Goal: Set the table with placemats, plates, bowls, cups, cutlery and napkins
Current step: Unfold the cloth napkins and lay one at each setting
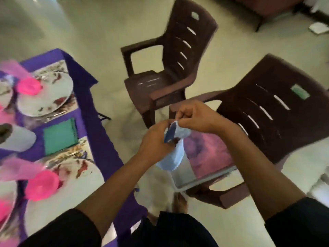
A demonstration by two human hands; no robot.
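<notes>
Napkin (173,148), pale blue, being held in mid-air between both hands, out over the floor beside the tabletop (99,139) and in front of the near brown chair (267,122). Left hand (156,141) curling round the bunched upper part; right hand (194,116) pinching a top corner between thumb and fingertips, apparently teasing a layer open. Lower half hanging limp and crumpled below the left hand. Looking soft, very light and floppy, probably paper or thin cloth, so likely tearing or creasing under a hard pull; best taken by corners or along an edge and spread flat before folding. Lying on the chair seat, a pinkish-purple sheet (210,148) with a grey tray-like edge beneath. Sitting on the purple-covered tabletop to the left, floral plates (53,90), pink cups (42,186) and a green napkin (60,138) already placed between two settings. Standing farther back, a second brown chair (169,68). Blurring heavily at the left edge, so cutlery hard to make out.
</notes>
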